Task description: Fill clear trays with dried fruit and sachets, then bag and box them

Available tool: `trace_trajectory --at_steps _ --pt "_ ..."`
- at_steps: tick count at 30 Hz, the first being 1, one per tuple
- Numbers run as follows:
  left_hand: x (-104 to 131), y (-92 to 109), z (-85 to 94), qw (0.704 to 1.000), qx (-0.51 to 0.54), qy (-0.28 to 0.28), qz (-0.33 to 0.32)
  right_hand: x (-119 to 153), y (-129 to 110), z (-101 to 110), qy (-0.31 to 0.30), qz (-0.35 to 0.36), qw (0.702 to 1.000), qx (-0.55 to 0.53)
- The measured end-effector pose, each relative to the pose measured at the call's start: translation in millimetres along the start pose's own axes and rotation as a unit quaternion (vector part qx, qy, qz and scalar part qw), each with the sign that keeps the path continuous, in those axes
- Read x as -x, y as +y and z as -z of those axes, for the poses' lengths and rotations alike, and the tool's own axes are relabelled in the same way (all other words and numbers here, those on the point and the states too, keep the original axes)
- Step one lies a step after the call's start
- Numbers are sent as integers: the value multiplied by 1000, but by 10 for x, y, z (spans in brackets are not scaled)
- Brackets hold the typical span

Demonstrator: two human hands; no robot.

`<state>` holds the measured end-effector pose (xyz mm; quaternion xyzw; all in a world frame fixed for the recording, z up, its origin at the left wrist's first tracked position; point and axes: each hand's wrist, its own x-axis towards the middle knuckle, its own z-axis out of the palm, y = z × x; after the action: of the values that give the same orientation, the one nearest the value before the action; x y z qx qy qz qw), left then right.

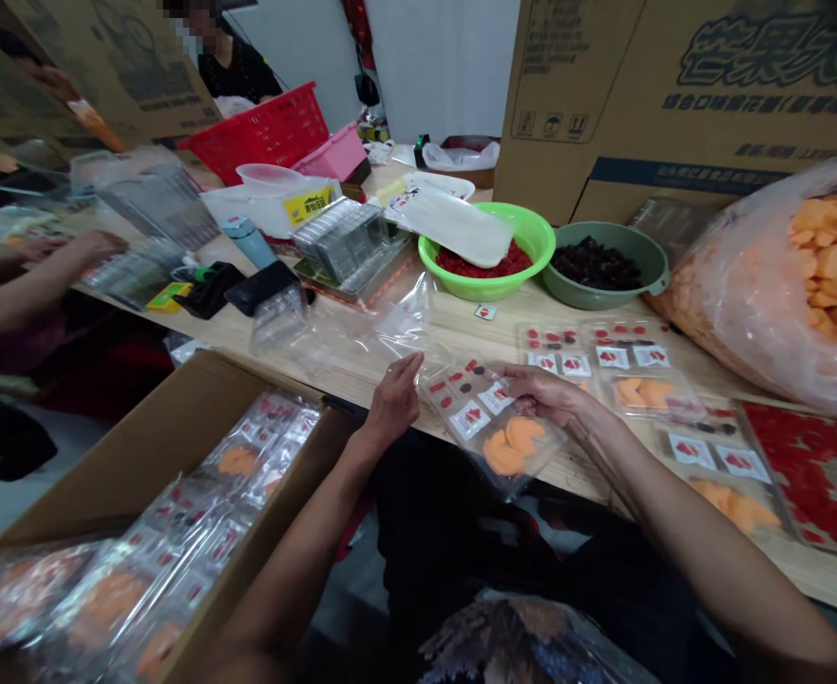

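One clear pack (493, 418) is held over the near edge of the table, in the middle; the right hand (542, 391) pinches it by its right side. The left hand (394, 394) has its fingers drawn together beside the pack's left edge; whether they grip the clear film (404, 318) there, I cannot tell. Two white sachets (470, 419) show inside the pack, above the orange pieces (514, 444). Three more filled trays (638, 366) lie to the right, and one loose sachet (485, 312) lies farther back. Beyond stand two basins: a bright green one (542, 249) with red pieces, and a dull green one (596, 296) with dark pieces. One big bag (752, 294) of orange pieces sits at far right. One open carton (197, 380), near left, holds wrapped packs too overlapped to count. The table (453, 323) has a pale wood-grain top; large printed boxes (675, 95) and a pale wall (439, 76) stand behind it.
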<state>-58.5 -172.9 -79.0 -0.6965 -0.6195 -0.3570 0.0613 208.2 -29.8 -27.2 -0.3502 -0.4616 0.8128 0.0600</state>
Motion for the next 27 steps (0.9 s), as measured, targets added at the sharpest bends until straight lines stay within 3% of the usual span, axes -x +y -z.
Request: trace_trajectory --at_steps 4,8,16,23,27 --pt "67 53 -58 1000 -7 2 -19 1 27 -23 -11 -10 1000 18" --pt "185 174 -148 996 -43 -24 -74 -109 59 -119 28 -27 999 12" --pt "340 139 -173 993 -59 -82 -62 -423 77 -187 51 -14 992 118" --pt "287 158 -20 992 -12 -118 -32 -549 -17 -383 70 -37 985 153" --pt "229 121 80 995 55 -33 77 -462 -34 -326 50 -48 993 93"
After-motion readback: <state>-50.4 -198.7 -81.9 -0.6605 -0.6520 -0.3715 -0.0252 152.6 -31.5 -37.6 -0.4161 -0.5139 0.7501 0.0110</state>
